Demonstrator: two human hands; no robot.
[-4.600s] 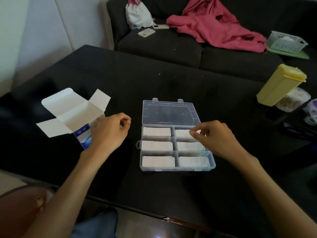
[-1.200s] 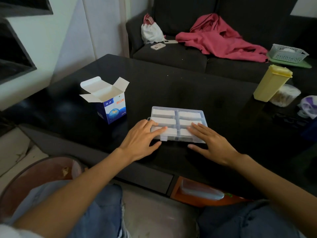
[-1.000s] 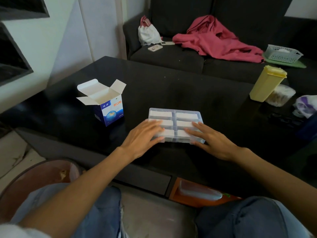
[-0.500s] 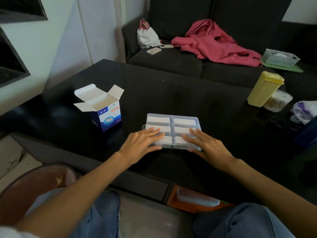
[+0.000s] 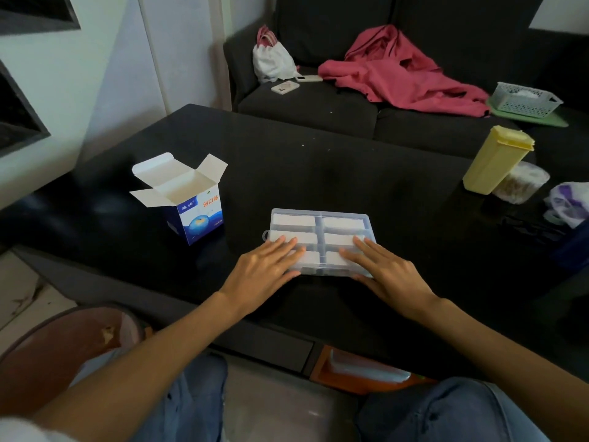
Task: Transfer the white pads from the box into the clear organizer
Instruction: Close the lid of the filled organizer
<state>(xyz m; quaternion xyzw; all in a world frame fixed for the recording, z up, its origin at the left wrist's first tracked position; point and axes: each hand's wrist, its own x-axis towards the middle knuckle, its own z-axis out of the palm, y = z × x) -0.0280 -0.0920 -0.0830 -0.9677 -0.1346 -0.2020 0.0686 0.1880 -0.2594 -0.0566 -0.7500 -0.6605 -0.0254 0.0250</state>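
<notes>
both flat hands, left hand (image 5: 266,271) and right hand (image 5: 387,272), on closed clear organizer (image 5: 319,226) of white pads (image 5: 293,220)

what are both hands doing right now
Left hand: open, straight fingers pressing on the clear organizer lid.
Right hand: open, fingers flat on the same lid.

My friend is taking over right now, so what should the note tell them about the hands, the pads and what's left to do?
Left hand: flat, fingers straight, resting on the clear organizer's closed lid, near-left part.
Right hand: flat on the lid, near-right part.
White pads: showing in all six compartments.
Box: standing to the organizer's left, flaps open; no pads visible inside.
Done: pads moved, lid down.
Left: probably just check the lid is latched.
</notes>
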